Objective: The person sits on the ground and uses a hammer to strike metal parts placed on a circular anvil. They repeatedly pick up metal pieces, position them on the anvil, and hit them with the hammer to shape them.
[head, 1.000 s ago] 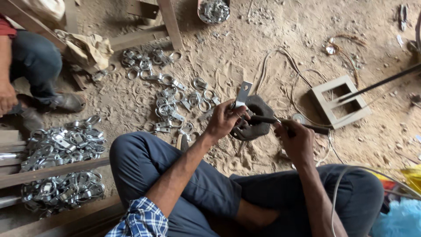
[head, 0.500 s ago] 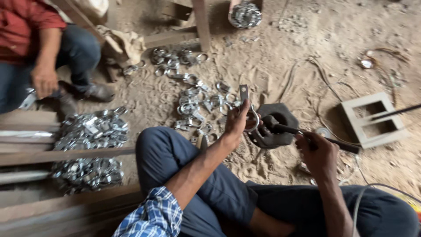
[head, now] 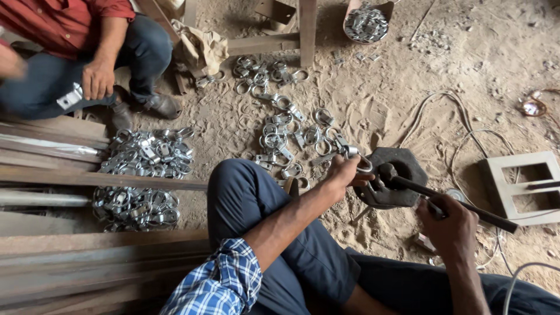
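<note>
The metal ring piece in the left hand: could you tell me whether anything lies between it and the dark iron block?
Nothing visible does. The left hand holds the metal ring piece right at the edge of the dark iron block, where the hammer in the right hand rests its head.

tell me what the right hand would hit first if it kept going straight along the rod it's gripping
Probably the dark block on the dirt floor: the right hand points up-left along the dark rod, whose head already rests there. The left hand lies just past it.
</note>
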